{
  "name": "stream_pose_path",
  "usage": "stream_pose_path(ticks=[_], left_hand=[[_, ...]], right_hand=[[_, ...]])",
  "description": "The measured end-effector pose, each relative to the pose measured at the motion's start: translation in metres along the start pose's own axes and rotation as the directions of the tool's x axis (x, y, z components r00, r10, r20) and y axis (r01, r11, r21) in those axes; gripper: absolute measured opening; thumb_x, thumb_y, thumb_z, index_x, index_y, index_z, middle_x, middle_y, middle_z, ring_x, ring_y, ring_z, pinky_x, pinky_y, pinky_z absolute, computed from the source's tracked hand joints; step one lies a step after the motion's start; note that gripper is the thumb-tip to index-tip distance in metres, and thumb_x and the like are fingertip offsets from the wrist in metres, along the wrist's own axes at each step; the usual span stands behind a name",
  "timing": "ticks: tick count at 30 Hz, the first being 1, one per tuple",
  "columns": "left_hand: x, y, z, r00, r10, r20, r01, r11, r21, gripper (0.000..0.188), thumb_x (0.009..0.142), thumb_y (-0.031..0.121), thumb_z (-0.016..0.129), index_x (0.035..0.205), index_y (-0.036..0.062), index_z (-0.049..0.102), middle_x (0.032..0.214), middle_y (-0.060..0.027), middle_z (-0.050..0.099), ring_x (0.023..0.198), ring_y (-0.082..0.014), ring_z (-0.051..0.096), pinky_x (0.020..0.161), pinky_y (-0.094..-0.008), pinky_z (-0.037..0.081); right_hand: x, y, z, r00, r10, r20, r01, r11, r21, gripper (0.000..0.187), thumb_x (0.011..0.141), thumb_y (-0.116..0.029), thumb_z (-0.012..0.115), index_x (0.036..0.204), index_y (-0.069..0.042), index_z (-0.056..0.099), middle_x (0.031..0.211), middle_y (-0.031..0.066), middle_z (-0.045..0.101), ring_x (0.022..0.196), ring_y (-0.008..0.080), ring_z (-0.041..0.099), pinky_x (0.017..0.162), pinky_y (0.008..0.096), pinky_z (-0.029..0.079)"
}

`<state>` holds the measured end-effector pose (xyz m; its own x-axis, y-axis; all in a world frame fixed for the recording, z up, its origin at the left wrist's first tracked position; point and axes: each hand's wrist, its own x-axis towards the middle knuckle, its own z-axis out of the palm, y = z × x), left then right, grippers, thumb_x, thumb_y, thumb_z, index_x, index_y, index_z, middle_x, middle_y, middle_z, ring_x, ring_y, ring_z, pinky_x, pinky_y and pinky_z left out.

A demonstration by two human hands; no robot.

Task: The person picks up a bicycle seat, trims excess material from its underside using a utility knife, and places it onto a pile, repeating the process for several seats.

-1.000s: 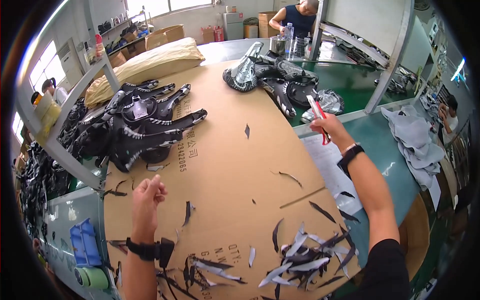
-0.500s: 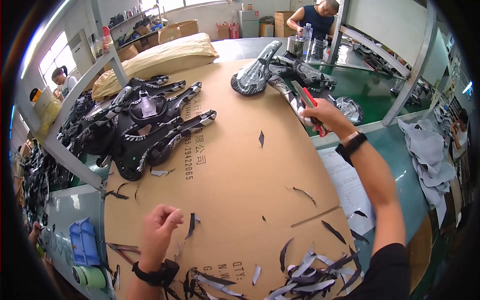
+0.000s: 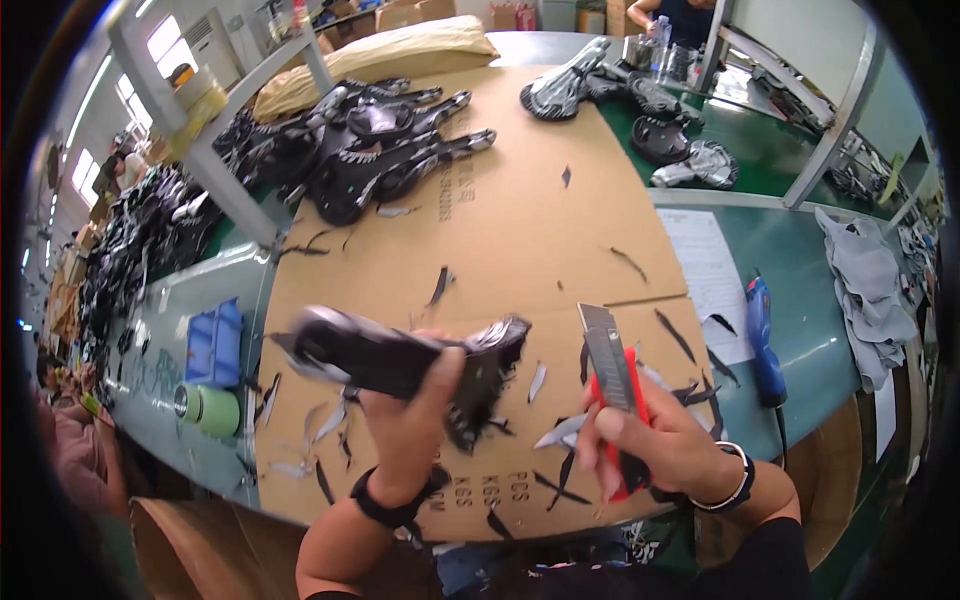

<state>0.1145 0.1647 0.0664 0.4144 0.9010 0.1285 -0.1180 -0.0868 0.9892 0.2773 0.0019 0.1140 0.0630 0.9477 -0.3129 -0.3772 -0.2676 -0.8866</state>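
Above the cardboard, the blurred black piece seems light and slightly pliable, best held at its narrow middle, where the left hand pinches it, while the right hand is wrapped around a red knife.

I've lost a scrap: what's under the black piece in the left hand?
Brown cardboard shows around the black piece, with a pale scrap to its right. Whatever the piece and the left hand cover cannot be seen.
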Motion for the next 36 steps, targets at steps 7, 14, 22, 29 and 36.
stream_pose_path(ticks=[7, 14, 22, 29, 36], left_hand=[[-0.079, -0.062, -0.083, 0.823, -0.561, -0.094, 0.507, 0.799, -0.324, 0.035, 0.091, 0.017, 0.065, 0.118, 0.0003, 0.051, 0.103, -0.0073, 0.061, 0.095, -0.0149, 0.060, 0.084, -0.0284, 0.050], [-0.072, -0.045, -0.075, 0.936, 0.302, 0.180, -0.302, 0.431, 0.850, 0.089, 0.069, 0.036, 0.083, 0.136, -0.0007, 0.038, 0.134, -0.0207, 0.042, 0.125, -0.0358, 0.038, 0.104, -0.0450, 0.030], [-0.045, -0.058, -0.045, 0.823, 0.017, 0.568, -0.481, 0.552, 0.681, 0.075, 0.060, 0.052, 0.081, 0.113, 0.0034, 0.059, 0.099, -0.0065, 0.059, 0.098, -0.0209, 0.053, 0.095, -0.0372, 0.029], [-0.041, -0.061, -0.045, 0.809, -0.012, 0.588, -0.468, 0.593, 0.656, 0.074, 0.061, 0.050, 0.082, 0.112, 0.0020, 0.059, 0.098, -0.0081, 0.059, 0.098, -0.0228, 0.052, 0.092, -0.0371, 0.030], [-0.043, -0.062, -0.045, 0.806, 0.043, 0.590, -0.494, 0.598, 0.631, 0.072, 0.061, 0.046, 0.082, 0.113, 0.0013, 0.058, 0.096, -0.0092, 0.056, 0.097, -0.0239, 0.050, 0.091, -0.0378, 0.031]], right_hand=[[-0.016, 0.107, 0.004, 0.975, -0.085, -0.207, -0.002, 0.921, -0.389, 0.034, 0.096, -0.019, 0.056, 0.126, -0.005, 0.046, 0.073, 0.0029, 0.055, 0.060, 0.0091, 0.056, 0.053, 0.0258, 0.046], [-0.014, 0.108, -0.017, 0.854, -0.504, 0.130, 0.226, 0.134, -0.965, 0.055, 0.079, 0.001, 0.065, 0.132, -0.011, 0.055, 0.075, 0.0097, 0.059, 0.058, 0.0237, 0.058, 0.051, 0.0313, 0.046], [0.019, 0.095, -0.027, 0.831, -0.428, 0.356, 0.316, -0.164, -0.935, 0.055, 0.082, -0.006, 0.059, 0.134, -0.025, 0.054, 0.066, 0.0034, 0.048, 0.050, 0.0180, 0.050, 0.043, 0.0308, 0.040], [-0.003, 0.116, -0.017, 0.976, -0.172, 0.134, 0.139, 0.016, -0.990, 0.068, 0.085, -0.011, 0.057, 0.148, -0.021, 0.032, 0.073, 0.0128, 0.051, 0.053, 0.0300, 0.055, 0.044, 0.0416, 0.043], [-0.042, 0.136, 0.023, 0.986, -0.132, -0.105, -0.084, 0.159, -0.984, 0.068, 0.087, -0.010, 0.061, 0.147, -0.012, 0.031, 0.078, 0.0132, 0.057, 0.059, 0.0351, 0.055, 0.050, 0.0450, 0.043]])
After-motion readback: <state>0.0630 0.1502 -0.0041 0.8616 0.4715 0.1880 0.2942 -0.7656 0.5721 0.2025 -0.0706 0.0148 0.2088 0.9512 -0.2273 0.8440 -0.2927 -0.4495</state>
